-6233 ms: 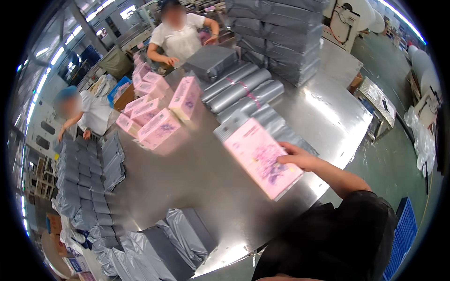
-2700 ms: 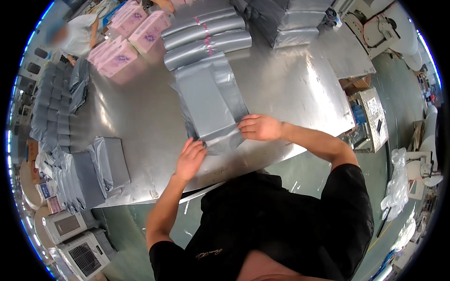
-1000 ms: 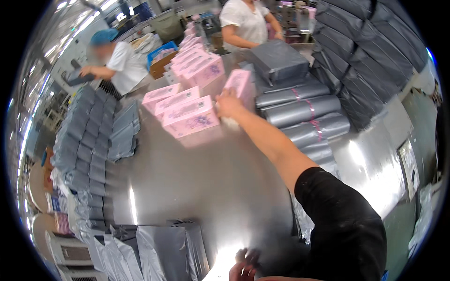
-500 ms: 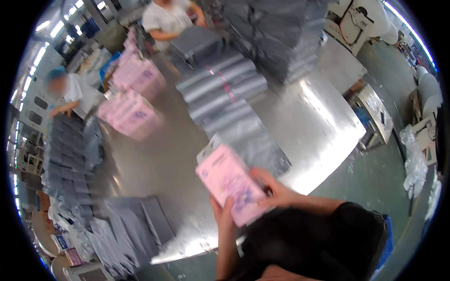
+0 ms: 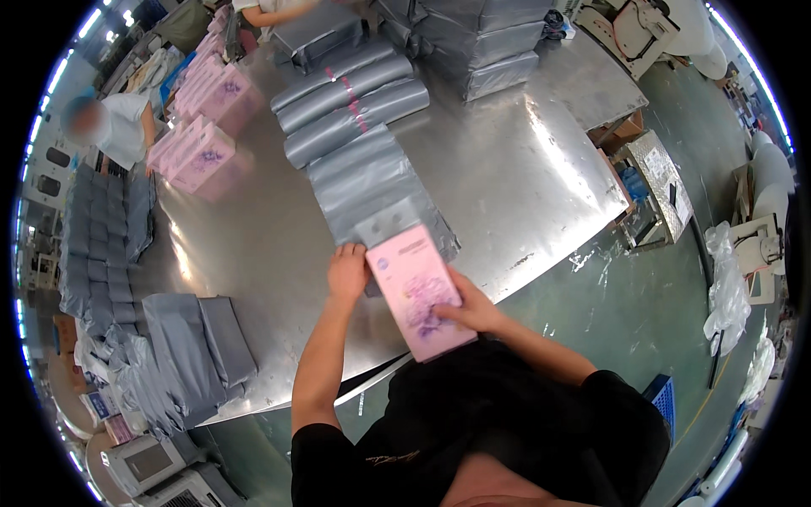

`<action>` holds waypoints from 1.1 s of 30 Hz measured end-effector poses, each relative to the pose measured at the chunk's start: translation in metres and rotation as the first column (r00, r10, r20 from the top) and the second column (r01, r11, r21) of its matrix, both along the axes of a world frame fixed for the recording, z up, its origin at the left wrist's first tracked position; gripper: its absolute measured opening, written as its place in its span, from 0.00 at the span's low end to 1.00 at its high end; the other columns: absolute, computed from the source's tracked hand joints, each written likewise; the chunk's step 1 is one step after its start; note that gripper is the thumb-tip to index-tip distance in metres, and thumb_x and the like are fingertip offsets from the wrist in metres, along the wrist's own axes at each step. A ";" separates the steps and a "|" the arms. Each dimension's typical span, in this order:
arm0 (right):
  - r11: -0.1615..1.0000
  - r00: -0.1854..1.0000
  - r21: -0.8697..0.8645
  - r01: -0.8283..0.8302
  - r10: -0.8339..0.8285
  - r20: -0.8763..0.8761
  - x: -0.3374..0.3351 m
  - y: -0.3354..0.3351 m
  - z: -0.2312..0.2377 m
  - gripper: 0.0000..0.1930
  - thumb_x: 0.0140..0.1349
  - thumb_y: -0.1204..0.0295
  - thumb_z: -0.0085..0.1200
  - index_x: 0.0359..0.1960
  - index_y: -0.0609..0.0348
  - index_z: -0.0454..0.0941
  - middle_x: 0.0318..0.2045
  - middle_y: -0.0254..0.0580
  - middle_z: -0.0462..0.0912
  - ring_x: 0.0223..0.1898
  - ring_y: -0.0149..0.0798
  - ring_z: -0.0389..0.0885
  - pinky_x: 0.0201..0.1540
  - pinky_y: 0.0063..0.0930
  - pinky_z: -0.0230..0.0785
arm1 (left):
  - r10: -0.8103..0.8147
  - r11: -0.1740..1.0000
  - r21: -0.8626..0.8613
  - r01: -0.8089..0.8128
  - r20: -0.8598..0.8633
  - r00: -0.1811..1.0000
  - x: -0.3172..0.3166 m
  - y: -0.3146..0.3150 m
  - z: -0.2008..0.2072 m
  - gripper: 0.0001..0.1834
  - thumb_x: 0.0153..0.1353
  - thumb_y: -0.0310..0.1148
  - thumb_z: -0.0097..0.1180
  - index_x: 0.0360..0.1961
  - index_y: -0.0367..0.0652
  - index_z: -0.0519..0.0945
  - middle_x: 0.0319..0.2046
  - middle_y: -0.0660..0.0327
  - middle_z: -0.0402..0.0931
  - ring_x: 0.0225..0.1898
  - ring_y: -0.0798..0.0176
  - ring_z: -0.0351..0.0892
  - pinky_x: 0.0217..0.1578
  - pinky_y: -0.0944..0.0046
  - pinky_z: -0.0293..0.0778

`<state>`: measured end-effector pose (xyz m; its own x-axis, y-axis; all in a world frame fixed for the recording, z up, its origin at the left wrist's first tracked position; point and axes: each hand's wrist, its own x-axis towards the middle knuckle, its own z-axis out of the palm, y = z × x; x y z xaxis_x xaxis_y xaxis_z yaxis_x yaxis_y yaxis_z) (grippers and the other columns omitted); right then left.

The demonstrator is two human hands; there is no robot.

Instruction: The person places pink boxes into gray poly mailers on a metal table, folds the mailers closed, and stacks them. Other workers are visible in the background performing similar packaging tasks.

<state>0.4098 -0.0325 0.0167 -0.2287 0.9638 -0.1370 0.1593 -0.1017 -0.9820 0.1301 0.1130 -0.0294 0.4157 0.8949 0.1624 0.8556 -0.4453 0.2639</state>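
My right hand grips a flat pink pack by its right side, thumb across the front. Purple flowers are printed on the pack, and a clear flap with holes extends from its far end. The pack is tilted over the near end of a row of overlapping grey plastic bags. My left hand is at the near left edge of these bags, beside the pack. Its fingers are bent together over the bag edge; the thumb is hidden.
Rolled grey bags tied with pink strips lie farther up the metal table. Pink packs stand in rows at the far left. Grey bundles are piled at the back, more bags at the near left. Two people work across the table.
My left hand has left the pink pack and moved to the grey bag's edge. My right hand keeps the pack, now turned more upright in view. The head view has shifted.
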 end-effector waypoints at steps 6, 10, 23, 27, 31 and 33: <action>0.944 0.837 0.328 0.012 -0.189 0.513 0.016 0.035 0.005 0.29 0.61 0.57 0.62 0.63 0.54 0.73 0.59 0.59 0.75 0.62 0.59 0.71 0.64 0.51 0.64 | 0.194 0.969 -0.217 -0.118 0.373 0.907 -0.016 0.025 -0.005 0.08 0.50 0.28 0.64 0.33 0.39 0.84 0.29 0.54 0.79 0.34 0.51 0.80 0.37 0.53 0.77; 0.791 0.537 0.541 -0.286 -0.335 0.774 0.009 0.128 0.017 0.16 0.60 0.63 0.60 0.48 0.51 0.81 0.48 0.48 0.79 0.53 0.52 0.77 0.52 0.50 0.69 | 0.356 0.898 -0.419 -0.131 0.519 0.777 -0.016 0.028 0.005 0.06 0.55 0.30 0.64 0.31 0.39 0.84 0.31 0.53 0.81 0.32 0.54 0.82 0.38 0.57 0.79; 0.676 0.689 0.643 -0.360 -0.273 0.672 0.000 0.127 -0.031 0.11 0.56 0.71 0.60 0.39 0.56 0.73 0.31 0.48 0.80 0.35 0.54 0.80 0.37 0.46 0.72 | 0.263 0.958 -0.025 -0.287 0.478 0.838 -0.010 -0.054 0.020 0.22 0.58 0.33 0.65 0.52 0.45 0.73 0.39 0.50 0.82 0.42 0.37 0.81 0.43 0.42 0.77; 0.901 0.787 0.405 -0.157 -0.134 0.603 -0.006 0.139 -0.035 0.09 0.59 0.72 0.58 0.38 0.57 0.72 0.33 0.55 0.79 0.38 0.64 0.77 0.38 0.55 0.71 | 0.447 0.861 -0.382 -0.335 0.256 0.857 0.004 -0.030 0.031 0.14 0.62 0.37 0.57 0.44 0.39 0.74 0.39 0.40 0.82 0.44 0.34 0.81 0.44 0.40 0.75; 0.844 0.758 0.017 -0.536 0.472 0.449 0.042 0.035 -0.011 0.09 0.61 0.70 0.58 0.42 0.55 0.75 0.39 0.50 0.79 0.40 0.53 0.81 0.43 0.44 0.75 | 0.245 0.807 -0.590 -0.015 0.312 0.918 -0.012 -0.168 -0.019 0.16 0.59 0.33 0.62 0.46 0.39 0.78 0.42 0.46 0.83 0.48 0.45 0.83 0.49 0.48 0.77; 0.925 0.948 -0.282 -0.253 0.295 0.120 0.051 0.005 -0.047 0.10 0.59 0.70 0.61 0.40 0.55 0.77 0.36 0.45 0.81 0.40 0.44 0.82 0.45 0.39 0.75 | 0.296 0.779 -0.627 0.004 0.373 0.879 -0.011 -0.162 0.007 0.18 0.57 0.32 0.64 0.48 0.39 0.79 0.40 0.48 0.84 0.46 0.49 0.84 0.49 0.51 0.78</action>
<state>0.4608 -0.0272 -0.0300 -0.4336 0.7920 -0.4299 0.3675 -0.2802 -0.8868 0.1189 -0.0495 -0.0223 0.2921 0.9097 -0.2952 0.6248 0.0522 0.7791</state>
